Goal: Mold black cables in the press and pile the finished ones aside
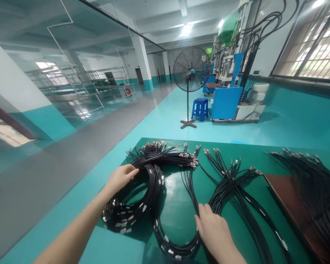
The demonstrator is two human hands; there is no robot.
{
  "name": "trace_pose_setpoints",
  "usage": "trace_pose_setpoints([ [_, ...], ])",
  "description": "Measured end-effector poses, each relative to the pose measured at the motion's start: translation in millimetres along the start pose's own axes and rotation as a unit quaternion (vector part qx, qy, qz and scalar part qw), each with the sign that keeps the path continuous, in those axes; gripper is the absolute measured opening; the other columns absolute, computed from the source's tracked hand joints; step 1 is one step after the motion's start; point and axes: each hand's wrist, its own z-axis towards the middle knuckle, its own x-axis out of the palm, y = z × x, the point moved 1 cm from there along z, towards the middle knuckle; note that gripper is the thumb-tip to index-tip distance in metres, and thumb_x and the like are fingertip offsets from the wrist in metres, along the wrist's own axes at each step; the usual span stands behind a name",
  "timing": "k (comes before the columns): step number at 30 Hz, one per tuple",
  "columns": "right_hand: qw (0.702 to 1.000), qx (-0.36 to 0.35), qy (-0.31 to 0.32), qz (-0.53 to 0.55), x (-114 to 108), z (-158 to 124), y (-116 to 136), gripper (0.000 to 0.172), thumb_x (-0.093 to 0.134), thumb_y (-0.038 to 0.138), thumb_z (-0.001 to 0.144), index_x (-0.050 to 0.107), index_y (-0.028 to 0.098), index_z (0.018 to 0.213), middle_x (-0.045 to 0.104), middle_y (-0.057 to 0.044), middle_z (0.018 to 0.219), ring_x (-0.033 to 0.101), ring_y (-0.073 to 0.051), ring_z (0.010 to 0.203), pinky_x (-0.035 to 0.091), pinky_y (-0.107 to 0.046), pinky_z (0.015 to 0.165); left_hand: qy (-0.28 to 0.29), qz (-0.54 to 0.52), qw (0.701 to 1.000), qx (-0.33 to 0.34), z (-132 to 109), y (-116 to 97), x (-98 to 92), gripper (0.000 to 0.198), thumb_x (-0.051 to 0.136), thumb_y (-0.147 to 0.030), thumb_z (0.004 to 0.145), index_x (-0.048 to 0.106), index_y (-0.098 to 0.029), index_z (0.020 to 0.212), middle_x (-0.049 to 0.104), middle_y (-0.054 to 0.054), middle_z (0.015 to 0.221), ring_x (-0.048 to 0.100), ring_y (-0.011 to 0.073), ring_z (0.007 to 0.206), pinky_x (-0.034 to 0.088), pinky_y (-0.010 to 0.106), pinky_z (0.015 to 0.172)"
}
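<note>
A large bundle of black cables [150, 190] lies looped on a green table mat [177, 205], with metal connectors [156, 147] fanned out at its far end and white sleeves or labels [125, 222] along its loops. My left hand [120, 178] is curled over the top of this bundle and holds it. My right hand [213, 231] lies at the near end, its fingertips against the black cables [192, 187]. A second cable bundle [232, 192] lies just beyond that hand, and a third [315, 187] is blurred at the right.
A brown board [288, 205] lies on the table's right side, under the third bundle. Beyond the table's far edge are a teal floor, a standing fan [191, 69], a blue stool [200, 109] and blue-based machines [225, 102]. A glass partition [71, 73] runs along the left.
</note>
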Motion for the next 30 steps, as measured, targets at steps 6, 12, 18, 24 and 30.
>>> trace_pose_setpoints([
  [6, 0.998, -0.034, -0.002, 0.054, 2.1, -29.4, -11.3, 0.02, 0.038, 0.015, 0.086, 0.054, 0.019, 0.095, 0.056, -0.004, 0.083, 0.06, -0.019, 0.052, 0.036, -0.027, 0.039, -0.12, 0.301, 0.942, 0.084, 11.9, -1.4, 12.9, 0.03, 0.049, -0.037, 0.077, 0.055, -0.019, 0.1, 0.055, 0.011, 0.098, 0.05, 0.0259, 0.093, 0.039, 0.031, 0.073],
  [12, 0.989, 0.018, -0.088, 0.118, 5.9, -75.2, -47.7, 0.023, 0.034, 0.015, 0.088, 0.051, 0.015, 0.104, 0.054, -0.008, 0.091, 0.058, -0.02, 0.074, 0.045, -0.031, 0.06, -0.156, 0.368, 0.913, 0.075, 21.3, -0.8, 26.1, 0.031, 0.03, -0.034, 0.086, 0.053, -0.017, 0.098, 0.056, 0.012, 0.095, 0.054, 0.0268, 0.084, 0.039, 0.032, 0.062],
  [18, 0.987, 0.015, -0.036, 0.155, 4.9, -128.6, -45.5, 0.006, 0.055, 0.019, 0.077, 0.055, 0.02, 0.084, 0.053, -0.003, 0.08, 0.05, -0.023, 0.076, 0.042, -0.036, 0.067, -0.148, 0.349, 0.924, 0.045, 37.3, 10.5, 26.6, 0.037, 0.023, -0.038, 0.088, 0.052, -0.016, 0.097, 0.057, 0.013, 0.093, 0.055, 0.0261, 0.08, 0.039, 0.032, 0.061],
  [24, 0.978, 0.022, -0.032, 0.207, -13.5, -137.2, -35.7, 0.015, 0.047, 0.006, 0.08, 0.057, 0.018, 0.078, 0.057, -0.004, 0.081, 0.052, -0.019, 0.075, 0.045, -0.034, 0.068, -0.167, 0.36, 0.914, 0.081, 26.1, -10.7, 15.2, 0.052, 0.037, -0.052, 0.08, 0.043, -0.015, 0.115, 0.053, 0.015, 0.1, 0.052, 0.0355, 0.091, 0.043, 0.039, 0.063],
  [30, 0.943, 0.035, -0.154, 0.292, -38.1, -143.9, -52.3, 0.024, 0.043, 0.013, 0.085, 0.063, 0.018, 0.098, 0.063, -0.008, 0.105, 0.056, -0.022, 0.098, 0.046, -0.036, 0.085, -0.139, 0.078, 0.941, 0.299, -47.6, -91.5, 46.3, 0.04, 0.047, -0.042, 0.078, 0.048, -0.017, 0.109, 0.056, 0.008, 0.102, 0.052, 0.0238, 0.096, 0.041, 0.036, 0.084],
])
